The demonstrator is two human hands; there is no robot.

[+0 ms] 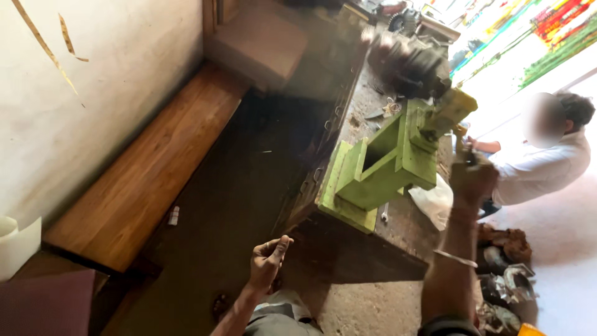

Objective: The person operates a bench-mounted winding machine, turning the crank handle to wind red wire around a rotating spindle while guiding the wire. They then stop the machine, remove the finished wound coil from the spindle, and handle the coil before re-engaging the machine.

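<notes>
The right hand point(472, 177) is raised and clenched around the handle point(459, 138) of the green bench press point(388, 163), which sits at about one o'clock on the dark workbench point(398, 230). The left hand point(268, 260) hangs free at six o'clock, fingers loosely curled and holding nothing. No workpiece can be made out under the press, so the pressing looks barely begun; another person in a white shirt point(541, 168) crouches at three o'clock.

Dark floor point(230, 205) lies open between wooden bench point(149, 174) and workbench point(373, 218)
</notes>
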